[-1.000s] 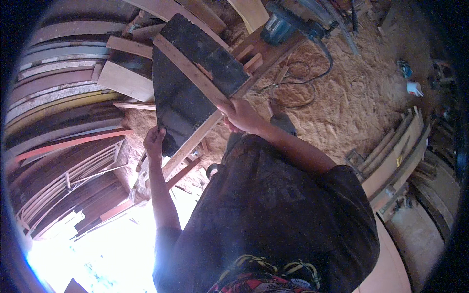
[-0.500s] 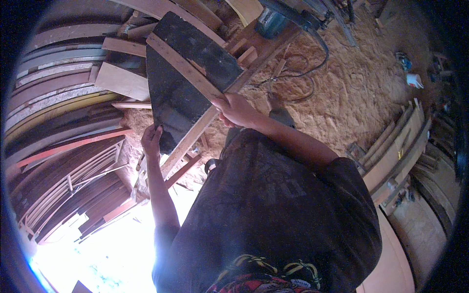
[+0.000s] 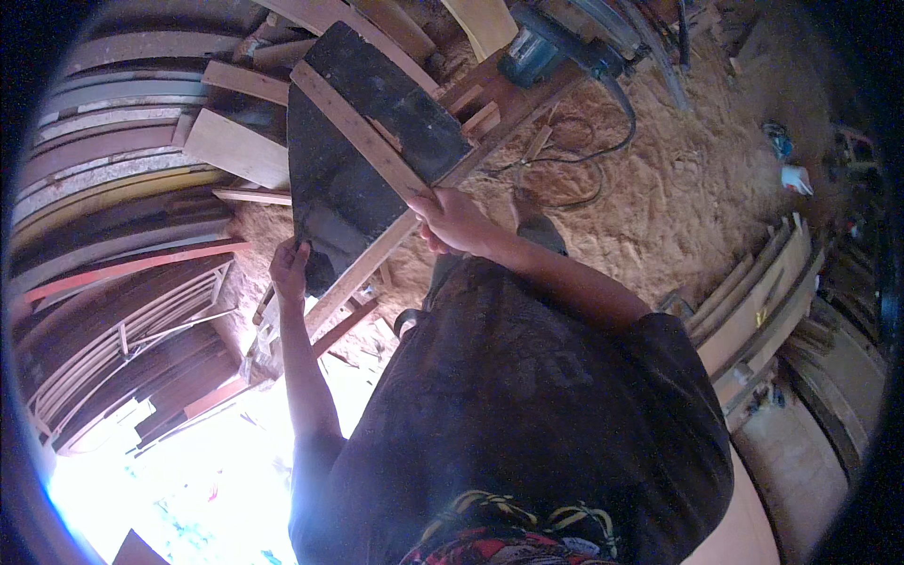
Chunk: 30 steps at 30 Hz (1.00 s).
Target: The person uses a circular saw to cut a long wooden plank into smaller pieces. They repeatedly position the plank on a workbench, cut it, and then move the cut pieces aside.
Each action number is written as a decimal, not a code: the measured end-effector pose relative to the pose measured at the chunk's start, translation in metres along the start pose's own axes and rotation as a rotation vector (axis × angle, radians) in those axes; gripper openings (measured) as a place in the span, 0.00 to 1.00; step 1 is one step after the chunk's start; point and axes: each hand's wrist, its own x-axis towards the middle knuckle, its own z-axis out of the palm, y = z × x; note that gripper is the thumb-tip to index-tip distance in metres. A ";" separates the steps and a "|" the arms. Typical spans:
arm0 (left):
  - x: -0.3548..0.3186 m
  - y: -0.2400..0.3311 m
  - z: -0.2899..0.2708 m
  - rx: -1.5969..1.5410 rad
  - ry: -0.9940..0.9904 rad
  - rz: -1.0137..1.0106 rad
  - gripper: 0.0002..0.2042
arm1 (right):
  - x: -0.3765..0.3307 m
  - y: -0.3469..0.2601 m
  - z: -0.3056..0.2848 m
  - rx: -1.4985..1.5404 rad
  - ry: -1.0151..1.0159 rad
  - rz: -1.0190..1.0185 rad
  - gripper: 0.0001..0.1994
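Note:
A dark, nearly black board [image 3: 344, 179] with a worn surface rests over a long wooden beam [image 3: 363, 268]. My left hand [image 3: 289, 270] is closed on the board's near left edge, the thumb on top. A narrow wooden strip [image 3: 353, 127] lies slantwise across the board. Around the strip's near end wraps my right hand [image 3: 457, 221], its fingers partly hidden beneath. Whether those fingers also touch the beam, I cannot tell.
At the beam's far end sits a teal power tool [image 3: 529, 58], its dark cable [image 3: 626, 104] looping onto the sawdust-covered floor [image 3: 678, 188]. Stacked boards [image 3: 122, 141] line the left side. More planks [image 3: 763, 292] lie at the right. A small white container [image 3: 796, 179] stands far right.
Both hands keep their grips, and the strip stays across the board. The view has shifted slightly; the board and strip appear a little farther right at their far ends.

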 end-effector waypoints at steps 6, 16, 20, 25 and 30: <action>0.013 -0.014 0.041 0.408 0.290 -0.023 0.29 | 0.008 0.007 0.002 0.034 -0.017 0.040 0.24; -0.005 0.036 0.076 0.739 0.530 -0.167 0.30 | -0.038 -0.082 -0.118 -0.737 0.661 -0.652 0.18; -0.006 0.040 0.080 0.627 0.517 -0.129 0.31 | -0.007 -0.133 -0.186 -1.326 0.813 -0.671 0.31; -0.010 0.031 0.079 0.696 0.577 -0.201 0.34 | 0.062 -0.151 -0.254 -1.336 0.439 -0.177 0.27; -0.010 0.054 0.080 0.641 0.497 -0.313 0.37 | 0.048 -0.164 -0.256 -1.137 0.409 -0.319 0.16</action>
